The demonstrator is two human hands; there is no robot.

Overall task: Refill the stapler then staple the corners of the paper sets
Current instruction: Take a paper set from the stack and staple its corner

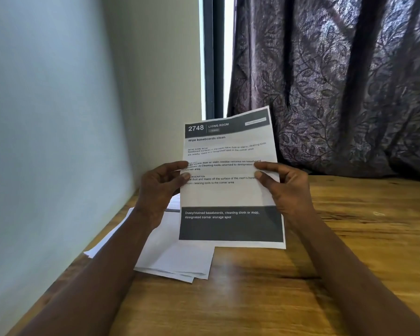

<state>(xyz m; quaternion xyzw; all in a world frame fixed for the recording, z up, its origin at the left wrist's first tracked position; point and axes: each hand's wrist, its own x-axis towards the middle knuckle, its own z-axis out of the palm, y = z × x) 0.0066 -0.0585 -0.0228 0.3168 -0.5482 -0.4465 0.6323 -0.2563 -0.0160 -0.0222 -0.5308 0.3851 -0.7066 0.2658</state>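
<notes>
Paper set [229,197] stands upright above the table [349,238]. The left hand [158,190] and right hand [289,192] each have a grip pinching one side edge. Loose sheets [180,258] lie on the table.

light: daylight through window gap [229,57]; room dim | glare: tabletop [240,265] sheen | edges: wide-angle bowing

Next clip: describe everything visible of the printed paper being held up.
The printed paper is white, slightly creased, with a dark header reading 2748 LIVING ROOM, the heading Wipe baseboards clean, text blocks and a dark lower band. It is held nearly upright above the wooden table. The left hand pinches its left edge, the right hand its right edge. One sheet or several: cannot tell.
</notes>
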